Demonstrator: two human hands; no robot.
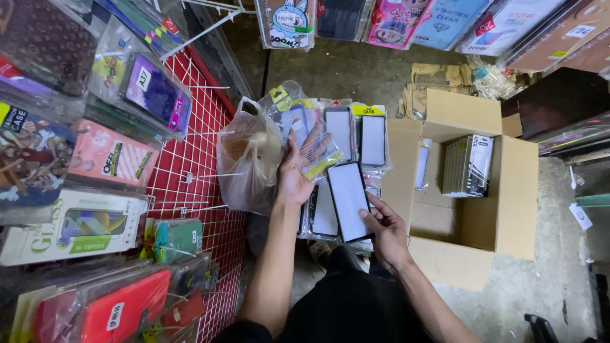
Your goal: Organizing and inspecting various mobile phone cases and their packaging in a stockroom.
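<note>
Head view: right hand [386, 230] grips a flat black-framed screen protector pack [348, 200] by its lower edge. Left hand [297, 170] spreads wide, palm up, under clear-wrapped packs [305, 127], beside an open cardboard box [508, 203].

Grey concrete floor [508, 298] under an open cardboard box [502, 216] and packaged screen protectors [372, 140].

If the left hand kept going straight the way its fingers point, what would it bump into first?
Probably the clear packets fanned out right at the fingertips of the left hand, which already touch or nearly touch them. Beyond those lie more flat packets on the floor. Depth is hard to judge from above.
</note>
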